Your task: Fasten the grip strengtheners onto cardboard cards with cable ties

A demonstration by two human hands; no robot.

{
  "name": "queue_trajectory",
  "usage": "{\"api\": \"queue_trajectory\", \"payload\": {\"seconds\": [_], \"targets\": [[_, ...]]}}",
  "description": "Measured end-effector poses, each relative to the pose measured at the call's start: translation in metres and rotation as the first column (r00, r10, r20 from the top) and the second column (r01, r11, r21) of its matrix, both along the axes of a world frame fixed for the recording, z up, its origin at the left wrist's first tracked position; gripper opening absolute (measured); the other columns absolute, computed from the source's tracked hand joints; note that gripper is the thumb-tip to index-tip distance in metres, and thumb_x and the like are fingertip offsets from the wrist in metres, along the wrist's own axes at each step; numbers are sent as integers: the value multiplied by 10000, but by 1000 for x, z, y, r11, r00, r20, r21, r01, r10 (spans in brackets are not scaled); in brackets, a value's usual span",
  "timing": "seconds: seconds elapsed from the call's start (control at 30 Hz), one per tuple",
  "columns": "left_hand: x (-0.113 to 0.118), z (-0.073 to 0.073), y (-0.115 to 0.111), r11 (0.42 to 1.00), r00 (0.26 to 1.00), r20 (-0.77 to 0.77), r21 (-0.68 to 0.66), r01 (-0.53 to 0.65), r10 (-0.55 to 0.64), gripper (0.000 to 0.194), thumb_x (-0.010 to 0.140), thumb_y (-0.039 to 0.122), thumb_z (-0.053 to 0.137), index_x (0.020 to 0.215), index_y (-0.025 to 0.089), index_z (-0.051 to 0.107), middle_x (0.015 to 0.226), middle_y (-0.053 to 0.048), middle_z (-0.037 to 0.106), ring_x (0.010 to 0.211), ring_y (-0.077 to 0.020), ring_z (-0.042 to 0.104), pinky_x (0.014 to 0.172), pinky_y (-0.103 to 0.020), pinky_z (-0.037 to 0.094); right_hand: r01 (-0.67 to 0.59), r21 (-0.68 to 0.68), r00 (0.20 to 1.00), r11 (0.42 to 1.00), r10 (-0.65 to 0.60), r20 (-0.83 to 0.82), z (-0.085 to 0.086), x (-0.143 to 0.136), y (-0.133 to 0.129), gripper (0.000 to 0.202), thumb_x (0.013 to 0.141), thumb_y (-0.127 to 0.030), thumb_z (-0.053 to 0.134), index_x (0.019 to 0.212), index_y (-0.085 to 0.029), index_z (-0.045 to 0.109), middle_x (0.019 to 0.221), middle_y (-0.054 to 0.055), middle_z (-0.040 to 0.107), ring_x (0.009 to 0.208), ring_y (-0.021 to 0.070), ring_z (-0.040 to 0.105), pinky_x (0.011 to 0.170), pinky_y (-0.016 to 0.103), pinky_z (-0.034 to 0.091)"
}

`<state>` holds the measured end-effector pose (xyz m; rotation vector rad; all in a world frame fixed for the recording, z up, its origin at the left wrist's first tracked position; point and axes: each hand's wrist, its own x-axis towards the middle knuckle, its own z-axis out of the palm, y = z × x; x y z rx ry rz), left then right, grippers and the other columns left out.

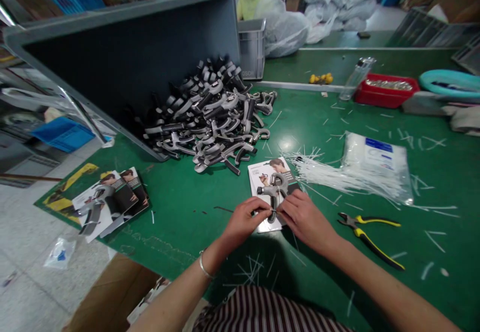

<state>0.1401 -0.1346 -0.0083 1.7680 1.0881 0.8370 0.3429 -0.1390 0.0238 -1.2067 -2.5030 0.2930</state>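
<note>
Head view, and the work is right at the near middle of the green table (180,187): a grey-and-black hand grip (273,203) lies on a printed card (255,179), coil spring on the far side, lower handle toward the person. The left hand (250,215) comes in from one side, the right hand (300,218) from the other, and the fingertips almost meet at that lower handle! Both hands show a narrow pinch, thumb against forefinger, on a thin strand (274,211) at the handle; most of it hides behind the fingers, and whether it goes all the way around cannot be told. A bracelet (204,265) circles the left wrist.

Over to the right, a fan of loose white ties (326,174) spreads beside the right hand, partly under a clear plastic bag (375,159) with a blue label. Nearer the person, the yellow-and-black pliers (359,232) lie with handles spread. More ties are scattered over the table.

Out to the left, well apart from the hands, another grip (92,214) rests on cards (134,192) near the table's corner. Beyond, what a heap: a pile of grips (213,117) reaches from inside the grey bin (150,37), tipped on its side, out onto the table. At the far right sit a red tray (375,98) and a turquoise basin (426,75); across the way, a co-worker in a yellow top (260,2).
</note>
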Motion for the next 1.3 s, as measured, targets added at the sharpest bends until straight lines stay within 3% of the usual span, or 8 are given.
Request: {"api": "queue_trajectory", "payload": {"seconds": [0.3,0.53,0.67,0.9,1.0,1.13,1.3], "targets": [[0,8,0,991,990,-105,85,107,-98,125,925,238,569,937,194,686,935,-42,684,923,-166,615,874,-276,454,-6,-36,1000,999,5,-21,-2,-3,-2,199,967,-212,494,809,-157,601,802,83,590,824,225,489,766,355,411],[0,3,-1,998,998,-12,-23,-57,57,110,896,263,601,878,194,685,871,-18,681,845,-154,624,808,-257,470,51,-58,998,997,-53,-38,-2,4,-6,179,960,-183,477,832,-169,601,818,89,584,848,238,482,743,356,425],[0,2,-2,997,999,2,-64,-49,49,133,898,297,595,884,199,685,879,-23,684,858,-164,627,829,-270,475,52,-49,997,997,-55,-60,-2,3,-6,180,951,-174,486,820,-179,610,800,85,585,845,239,488,734,355,421],[1,4,-2,1000,1000,-6,-9,27,-27,119,915,265,582,902,193,676,903,-26,685,880,-159,619,850,-268,465,28,-47,1000,999,-28,-7,1,0,-6,184,958,-183,485,834,-169,622,806,88,591,844,237,486,753,363,419],[2,7,-3,995,992,-103,66,78,-71,136,936,267,558,917,188,668,925,-37,685,897,-166,612,857,-281,461,7,-37,1000,999,-8,-28,1,0,-6,196,966,-199,481,831,-173,622,813,85,597,836,232,487,753,361,421],[4,16,-4,963,929,-360,206,173,-90,187,972,267,488,952,187,656,957,-58,689,930,-194,599,888,-327,439,18,-50,995,999,-23,-98,-2,1,-6,194,974,-223,486,843,-176,621,811,84,609,832,232,502,745,360,426],[9,29,-6,905,794,-606,366,219,53,293,989,272,406,820,175,625,805,-85,638,811,-223,570,787,-372,414,30,-68,989,997,-40,-142,-3,0,-8,148,958,-299,543,944,-183,634,892,85,637,885,241,510,797,382,421]]}}
